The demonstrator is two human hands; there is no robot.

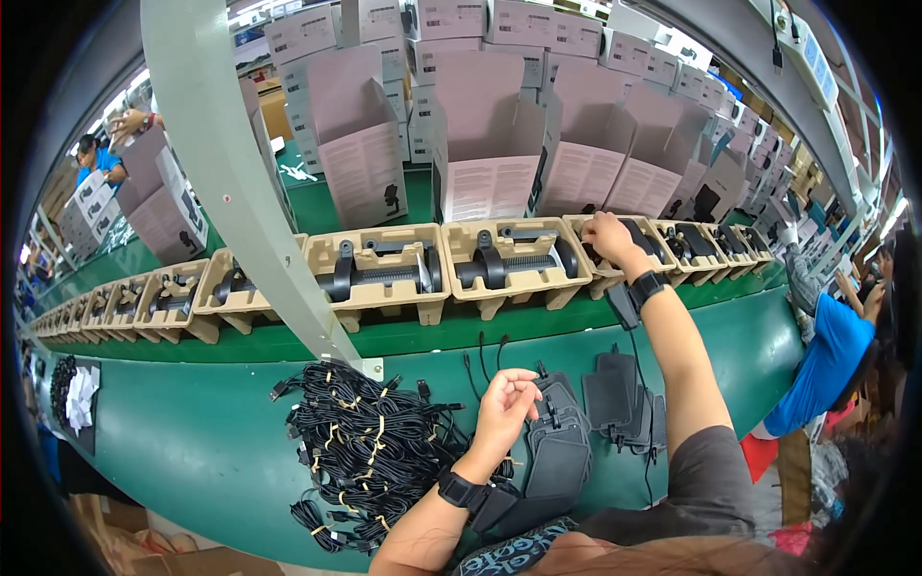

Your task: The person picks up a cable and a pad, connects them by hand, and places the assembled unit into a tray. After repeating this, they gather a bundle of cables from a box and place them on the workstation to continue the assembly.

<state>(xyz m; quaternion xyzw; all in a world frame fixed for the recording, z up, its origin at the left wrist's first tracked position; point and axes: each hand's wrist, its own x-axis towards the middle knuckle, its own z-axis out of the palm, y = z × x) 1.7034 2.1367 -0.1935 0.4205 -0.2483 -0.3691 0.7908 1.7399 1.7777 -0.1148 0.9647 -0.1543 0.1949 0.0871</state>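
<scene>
My right hand (607, 238) reaches over a brown molded pulp tray (600, 285) in the row. Its fingers are bent down at the tray's contents, and what they grip is hidden. My left hand (506, 408) hovers over the near bench with fingers curled in, and nothing shows in them. It is between a heap of black cables (370, 451) bundled with tan ties and a stack of flat dark grey plates (559, 446). Left of the right hand, another pulp tray (490, 305) holds a black device with a ribbed shaft (509, 269).
Similar filled trays run both ways along a green raised strip (403, 344). Open light boxes (490, 163) stand behind them. A pale metal post (240, 173) crosses the left side. More grey plates (619, 389) lie under my right forearm. A person in blue (826, 355) is at right.
</scene>
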